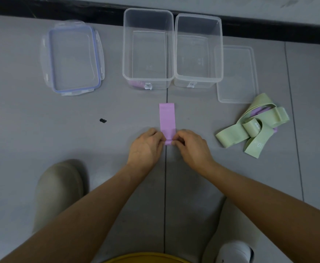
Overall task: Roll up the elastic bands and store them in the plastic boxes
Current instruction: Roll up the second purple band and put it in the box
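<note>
I am pinching the near, rolled end of the purple elastic band [167, 118] with both my left hand [145, 147] and right hand [191, 147]; its long axis is running straight away from them.

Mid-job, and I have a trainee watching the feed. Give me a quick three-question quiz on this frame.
1. True or false: the left hand and the right hand both pinch the near, partly rolled end of the purple band.
2. Multiple choice: the pile of green bands lies A) inside a box; B) on the blue-sealed lid; C) on the floor to the right of the purple band.
3. Fill in: the blue-sealed lid lies flat to the ___ of the left box.
Key: 1 true; 2 C; 3 left.
</note>
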Available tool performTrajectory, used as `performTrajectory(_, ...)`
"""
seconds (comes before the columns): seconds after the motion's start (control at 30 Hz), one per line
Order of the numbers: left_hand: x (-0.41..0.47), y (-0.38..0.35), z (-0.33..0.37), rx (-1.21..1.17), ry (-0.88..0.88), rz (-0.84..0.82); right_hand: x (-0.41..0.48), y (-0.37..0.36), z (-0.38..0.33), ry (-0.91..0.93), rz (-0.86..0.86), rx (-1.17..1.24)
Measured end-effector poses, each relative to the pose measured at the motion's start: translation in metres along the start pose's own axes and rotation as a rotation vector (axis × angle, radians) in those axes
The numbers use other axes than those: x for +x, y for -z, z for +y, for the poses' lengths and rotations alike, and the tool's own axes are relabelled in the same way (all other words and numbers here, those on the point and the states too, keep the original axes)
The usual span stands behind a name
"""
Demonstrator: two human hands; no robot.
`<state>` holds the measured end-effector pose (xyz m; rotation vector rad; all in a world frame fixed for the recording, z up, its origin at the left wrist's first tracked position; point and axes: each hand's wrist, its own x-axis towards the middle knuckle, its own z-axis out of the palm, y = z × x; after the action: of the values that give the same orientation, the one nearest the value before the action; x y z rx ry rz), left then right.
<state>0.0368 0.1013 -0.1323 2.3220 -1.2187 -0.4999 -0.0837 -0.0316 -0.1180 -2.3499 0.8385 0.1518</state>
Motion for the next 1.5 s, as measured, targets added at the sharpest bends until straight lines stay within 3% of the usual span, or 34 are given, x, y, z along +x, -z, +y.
performTrajectory(0.13, -0.007, -0.004, -0.002, 0.083, -0.047, 0.011, -0.003, -0.005, -0.004, -0.017, 0.012, 0.027)
performTrajectory(0.4, 0.006, -0.001, -0.006, 0.055, -0.072, 0.027, -0.002, -0.001, -0.002, 0.084, -0.011, -0.132)
performTrajectory(0.67, -0.001, -0.001, -0.01, 0.039, -0.073, -0.005, 0.006, 0.003, 0.001, 0.127, -0.081, -0.131)
performTrajectory(1.03, -0.003, -0.003, -0.006, 0.122, -0.075, 0.054, 0.004, 0.003, 0.0, 0.016, -0.047, -0.011)
performTrajectory(1.27, -0.006, -0.004, -0.009, 0.053, -0.105, 0.086, -0.001, 0.001, 0.003, 0.219, -0.056, -0.191)
performTrajectory(1.5, -0.008, -0.005, -0.009, 0.101, -0.06, 0.096, 0.002, 0.002, 0.0, 0.118, -0.079, -0.13)
